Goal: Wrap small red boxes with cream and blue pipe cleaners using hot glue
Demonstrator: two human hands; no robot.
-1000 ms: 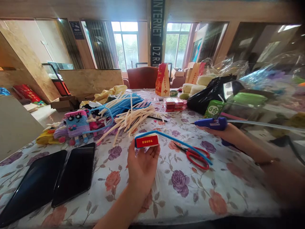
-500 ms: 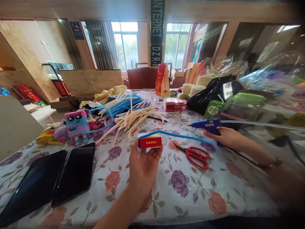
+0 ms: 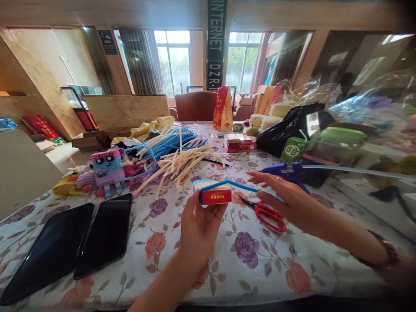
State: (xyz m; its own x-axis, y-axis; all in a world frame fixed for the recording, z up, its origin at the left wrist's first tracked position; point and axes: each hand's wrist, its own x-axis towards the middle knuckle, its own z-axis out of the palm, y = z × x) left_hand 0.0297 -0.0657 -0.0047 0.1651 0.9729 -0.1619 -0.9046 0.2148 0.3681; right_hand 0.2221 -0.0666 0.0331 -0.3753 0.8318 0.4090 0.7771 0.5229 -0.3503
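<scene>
My left hand (image 3: 199,225) holds up a small red and white box (image 3: 214,193) above the flowered tablecloth, fingers closed round it. A blue pipe cleaner (image 3: 247,187) runs from the top of the box out to the right. My right hand (image 3: 282,197) hovers open just right of the box, fingers stretched toward the pipe cleaner, holding nothing. The blue glue gun (image 3: 286,171) lies on the table behind that hand. Red-handled scissors (image 3: 268,213) lie under it.
A heap of cream and blue pipe cleaners (image 3: 175,156) and a purple plush toy (image 3: 105,169) sit at the back left. Two black tablets (image 3: 74,242) lie at the front left. Stacked red boxes (image 3: 238,142), a green carton (image 3: 292,149) and plastic bags (image 3: 292,123) crowd the right.
My right hand let go of the glue gun, which now lies on the table, and moved left toward the box. My left hand shifted the box slightly right.
</scene>
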